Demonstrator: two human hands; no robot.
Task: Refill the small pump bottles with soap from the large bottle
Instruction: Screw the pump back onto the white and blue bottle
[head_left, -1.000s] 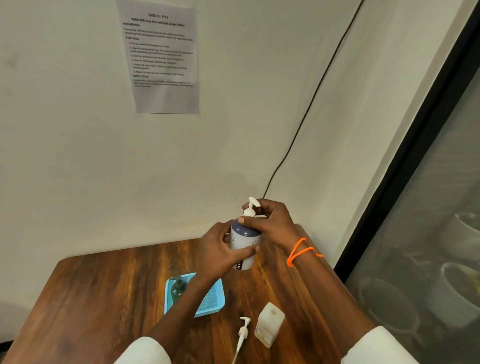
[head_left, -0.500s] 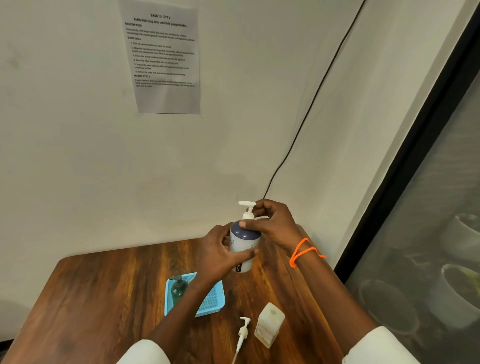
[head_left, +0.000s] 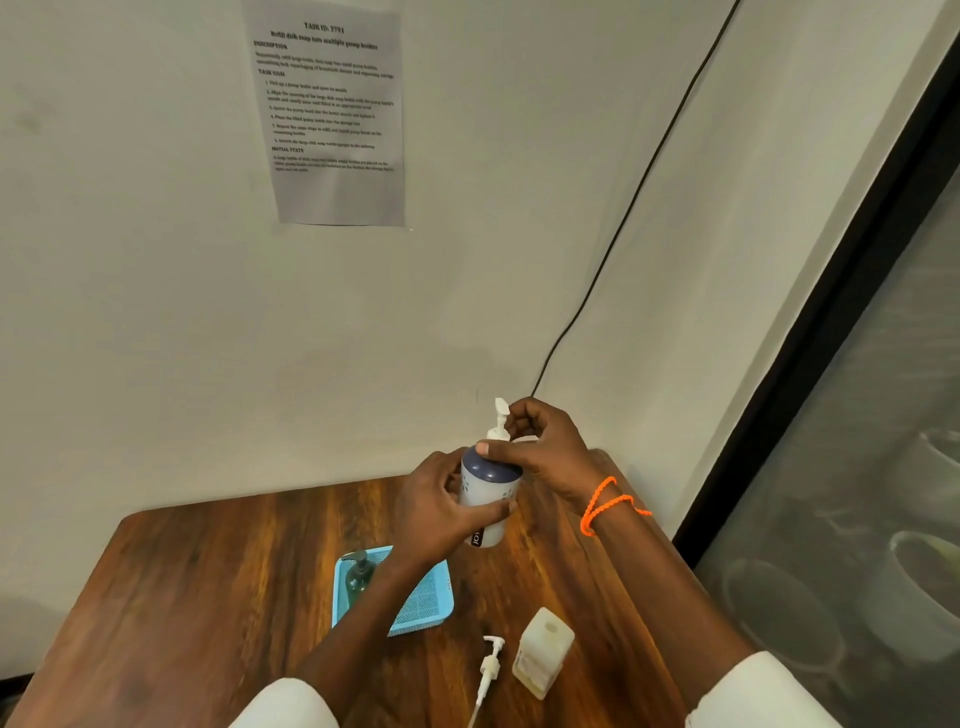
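Observation:
I hold a white pump bottle (head_left: 487, 486) with a dark blue shoulder upright above the far end of the wooden table (head_left: 218, 582). My left hand (head_left: 436, 512) wraps its body. My right hand (head_left: 540, 449) grips its white pump head (head_left: 500, 423) from the right, thumb on the blue shoulder. A dark green pump bottle (head_left: 359, 577) stands in the light blue basket (head_left: 421, 605). A loose white pump (head_left: 488, 670) lies on the table near me, beside a squarish pale yellowish bottle (head_left: 543, 652) with no pump.
The table sits in a corner between a white wall with a printed sheet (head_left: 332, 111) and a black cable (head_left: 623, 208). A dark-framed glass panel (head_left: 857, 467) runs along the right, with pale bowls behind it.
The pump spout has turned under my right hand, from pointing left to pointing away and upward. The bottle stays in my left hand at the same place.

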